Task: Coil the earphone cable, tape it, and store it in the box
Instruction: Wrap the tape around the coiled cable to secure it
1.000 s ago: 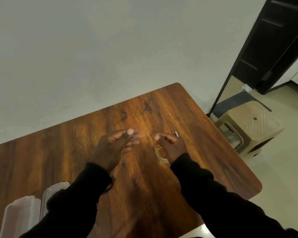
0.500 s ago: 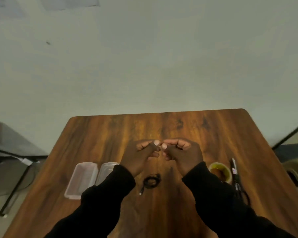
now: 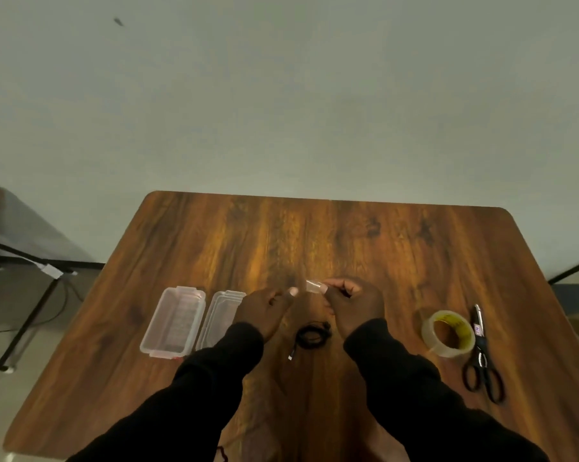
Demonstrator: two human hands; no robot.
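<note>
The earphone cable [image 3: 311, 335] lies on the desk [image 3: 348, 241] as a small black coil, its plug end trailing toward the near edge, just below and between the person's two raised hands. In the head view, the only one there is, the right hand [image 3: 351, 303] pinches a short clear strip of tape [image 3: 313, 285] between thumb and forefinger, the strip sticking out to the left. The left hand [image 3: 264, 306] is loosely curled, thumb pointing toward the strip's free end but apart from it; it holds nothing that can be seen.

To the left of the hands stands the clear plastic box [image 3: 173, 320], open, with its lid [image 3: 219, 315] lying just beside it and partly hidden by the left sleeve. To the right, well apart from the coil, are the tape roll [image 3: 448, 333] and a pair of scissors [image 3: 481, 361].

The coiling looks done and the taping step is in hand: a piece is cut and ready, but not yet on the cable. The next move likely calls for bringing the strip down and wrapping it around the bundled loops without letting it fold onto itself, while the free hand steadies the coil so it does not spring apart.
</note>
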